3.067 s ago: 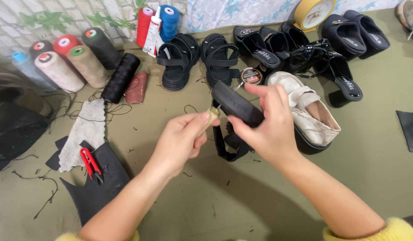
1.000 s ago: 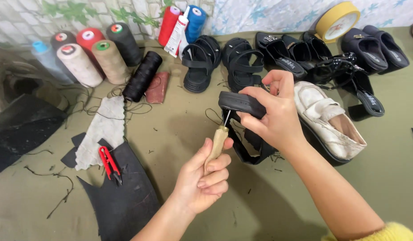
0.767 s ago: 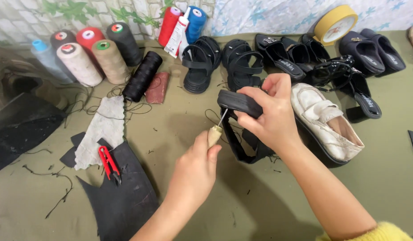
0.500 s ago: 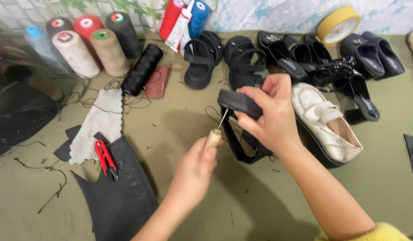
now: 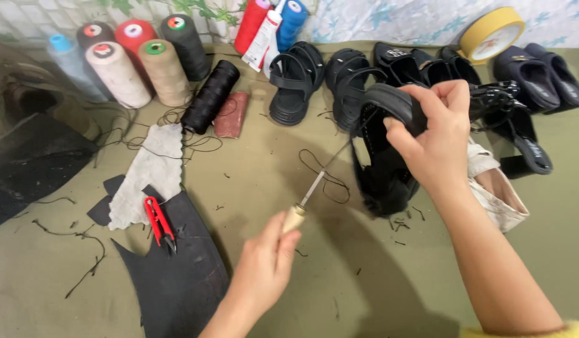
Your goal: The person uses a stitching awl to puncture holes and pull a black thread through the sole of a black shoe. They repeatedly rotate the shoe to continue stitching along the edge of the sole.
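Surface (image 5: 289, 188): an olive-green cloth-covered work area, strewn with thread ends and clippings.
Leather offcut (image 5: 170, 275): a dark sheet lying flat at the near left, its edge under the red thread snips (image 5: 159, 223) and just beside a pale rag (image 5: 148, 172).
Shoe row: black sandals (image 5: 295, 78) and dark slippers (image 5: 543, 75) line the far edge; a cream shoe (image 5: 499, 194) lies behind the right wrist.
Thread cones (image 5: 142, 69): several big spools stand at the far left, with a black spool (image 5: 209, 97) lying on its side near them and a roll of yellow tape (image 5: 489, 31) at the far right.
Black sandal (image 5: 386, 147): the piece in hand, lifted above the surface at centre right, strap end up, sole hanging down.
Right hand (image 5: 436, 134): clamped over the sandal's curved strap, thumb and fingers pinching it firmly.
Left hand (image 5: 264, 266): closed around the pale wooden handle of a stitching awl (image 5: 314, 188), whose thin metal shaft slants up toward the strap.
Thread (image 5: 324, 175): a dark loop lies on the surface beneath the shaft.
Doing it well: judging by the angle, the shaft should stay in line with the stitch hole, the strap held steady, fingertips clear of the point, and the pull kept even so the thread seats without tearing the strap.
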